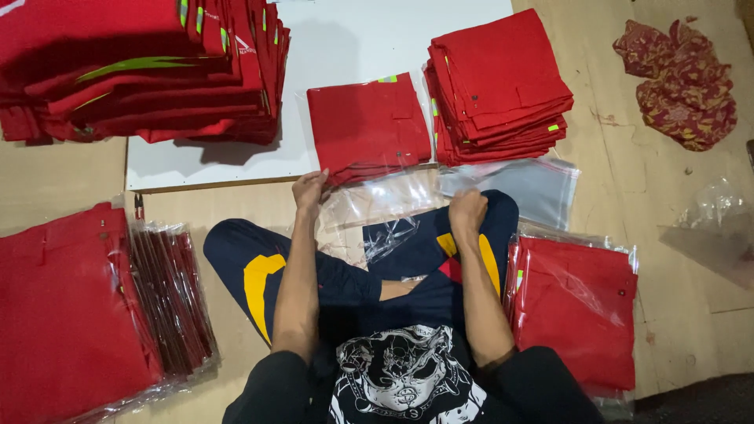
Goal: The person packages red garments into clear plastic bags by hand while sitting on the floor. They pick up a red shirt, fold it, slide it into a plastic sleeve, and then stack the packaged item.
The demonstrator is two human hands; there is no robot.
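- While the folded red garment [367,126] lay half inside a clear plastic bag [377,206] on the floor, the bag's mouth was held apart.
- Left hand [309,191]: closed on the bag edge beside the garment.
- Right hand [468,210]: fisted on the opposite edge.
- Unbagged stack [496,82] within reach; bagged ones [577,306] alongside.

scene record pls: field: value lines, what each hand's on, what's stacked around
left hand: left hand on the near edge of a folded red garment half inside a clear plastic bag
right hand: right hand gripping the bag's near edge
behind: stack of folded red garments, white board
person's right: bagged red garments, pile of empty clear bags
person's left: bagged red stack
surface: wooden floor
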